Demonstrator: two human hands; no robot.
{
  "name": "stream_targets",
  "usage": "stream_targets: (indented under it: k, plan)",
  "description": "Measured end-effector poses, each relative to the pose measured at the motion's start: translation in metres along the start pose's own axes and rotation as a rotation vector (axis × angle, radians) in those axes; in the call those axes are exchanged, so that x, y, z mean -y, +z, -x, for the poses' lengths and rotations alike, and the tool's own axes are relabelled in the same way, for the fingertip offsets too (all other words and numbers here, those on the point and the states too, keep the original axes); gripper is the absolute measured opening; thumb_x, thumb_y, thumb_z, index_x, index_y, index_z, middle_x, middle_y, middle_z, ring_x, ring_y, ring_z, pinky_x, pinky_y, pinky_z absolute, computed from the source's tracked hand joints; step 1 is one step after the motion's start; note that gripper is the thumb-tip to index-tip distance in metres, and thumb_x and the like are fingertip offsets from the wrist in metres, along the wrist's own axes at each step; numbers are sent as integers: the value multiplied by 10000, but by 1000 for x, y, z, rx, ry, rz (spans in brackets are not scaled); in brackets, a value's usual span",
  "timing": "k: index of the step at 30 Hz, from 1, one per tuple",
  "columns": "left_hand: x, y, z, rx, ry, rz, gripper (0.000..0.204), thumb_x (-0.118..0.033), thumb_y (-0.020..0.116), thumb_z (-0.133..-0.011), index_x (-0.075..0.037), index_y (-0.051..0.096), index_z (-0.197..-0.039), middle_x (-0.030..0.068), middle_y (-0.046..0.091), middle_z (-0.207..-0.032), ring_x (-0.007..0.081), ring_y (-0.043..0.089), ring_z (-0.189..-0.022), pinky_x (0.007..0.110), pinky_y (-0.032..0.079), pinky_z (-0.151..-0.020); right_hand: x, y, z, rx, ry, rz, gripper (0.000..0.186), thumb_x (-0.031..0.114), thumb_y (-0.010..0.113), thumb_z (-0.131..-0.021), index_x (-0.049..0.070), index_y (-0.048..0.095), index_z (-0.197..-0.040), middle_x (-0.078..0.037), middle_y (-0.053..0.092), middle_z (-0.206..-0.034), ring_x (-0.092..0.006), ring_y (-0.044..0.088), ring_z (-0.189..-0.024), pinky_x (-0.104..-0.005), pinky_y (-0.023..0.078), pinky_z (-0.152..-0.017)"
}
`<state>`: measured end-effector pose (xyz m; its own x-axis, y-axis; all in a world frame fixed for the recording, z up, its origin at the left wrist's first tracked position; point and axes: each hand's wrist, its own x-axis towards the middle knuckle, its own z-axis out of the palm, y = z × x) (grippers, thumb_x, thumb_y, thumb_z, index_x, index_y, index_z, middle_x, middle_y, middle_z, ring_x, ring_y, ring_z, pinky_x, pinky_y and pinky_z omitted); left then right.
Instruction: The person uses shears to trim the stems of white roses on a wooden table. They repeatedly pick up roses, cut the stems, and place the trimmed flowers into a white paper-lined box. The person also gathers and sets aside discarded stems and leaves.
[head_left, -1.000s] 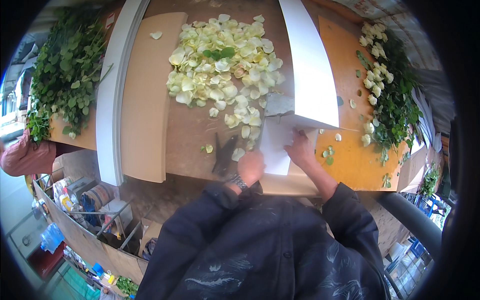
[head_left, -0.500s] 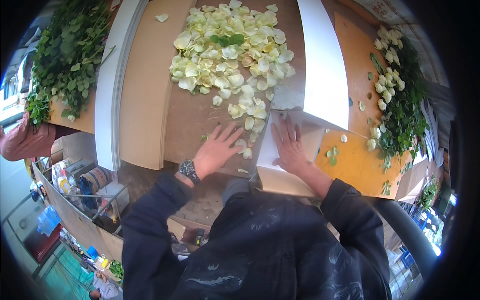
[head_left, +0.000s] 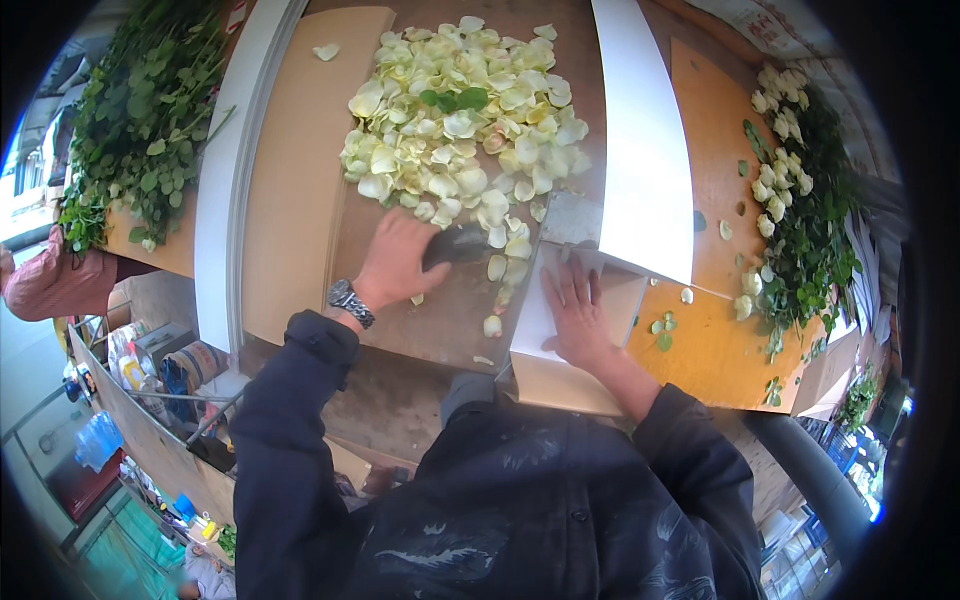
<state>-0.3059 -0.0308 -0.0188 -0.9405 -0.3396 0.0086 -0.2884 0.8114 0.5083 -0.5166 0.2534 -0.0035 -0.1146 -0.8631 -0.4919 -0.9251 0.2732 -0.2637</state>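
My left hand (head_left: pixel 393 262), a watch (head_left: pixel 350 303) on its wrist, is closed on the end of a dark, elongated, rounded object (head_left: pixel 462 243). That object is blurred, so its kind is unclear; it lies just below a heap of pale cream-green rose petals (head_left: pixel 450 130). Fingers spread, my right hand (head_left: pixel 578 308) presses flat on a white-faced cardboard piece (head_left: pixel 535 318) with a brown flap folded at its near edge. A grey metal plate (head_left: pixel 573 218) touches the board's far end. Loose petals (head_left: pixel 510 268) lie between my two hands.
Tall white boards (head_left: pixel 640 130) and brown cardboard sheets (head_left: pixel 300 170) flank the petals. White roses with leaves (head_left: pixel 810 190) line the right side; leafy stems (head_left: pixel 150 130) pile at the left. Another person's sleeve (head_left: pixel 65 280) shows at far left. Crates and bottles (head_left: pixel 170 370) stand lower left.
My left hand has gone from lying spread on the table to gripping the dark object, shifting slightly left and away from me. My right hand stays flat on the cardboard.
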Motion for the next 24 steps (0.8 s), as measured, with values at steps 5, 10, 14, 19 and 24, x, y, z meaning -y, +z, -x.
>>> stream_targets:
  k: [5,10,14,19,24]
  plan:
    - [-5,-14,-3,-131,-609,856,462,-347,756,-935,-15,698,-1251,123,720,-1153,285,684,-1045,453,529,-969,1,1,0,32,16,4,1306,426,938,-673,46,198,-1680,-280,96,-1733,-462,80,-1613,-659,149,-1278]
    - [-33,-15,3,-87,-525,2227,733,-421,689,-989,-43,444,-1568,250,677,-1272,384,715,-1018,523,554,-971,1,1,-2,55,21,22,1300,455,921,-694,52,182,-1684,-293,155,-1714,-470,121,-1604,-652,117,-1285]
    - [-35,-13,-4,166,-470,1942,831,-294,760,-904,-103,371,-1613,215,672,-1316,358,720,-1045,502,550,-990,1,-2,-2,65,29,16,1277,458,904,-720,48,174,-1684,-301,199,-1694,-475,148,-1596,-648,105,-1287]
    - [-49,9,-22,136,-382,440,708,-86,747,-749,-120,548,-1427,162,669,-1238,343,669,-1075,466,492,-932,4,-7,-2,93,41,27,1255,446,891,-742,45,165,-1685,-314,238,-1673,-485,182,-1583,-643,109,-1286]
    - [-54,25,-41,-69,-64,50,632,-49,763,-705,-158,636,-1314,85,593,-1065,308,565,-1088,476,406,-956,5,-9,-2,84,45,27,1246,437,884,-751,51,159,-1687,-317,265,-1658,-486,208,-1574,-636,117,-1284]
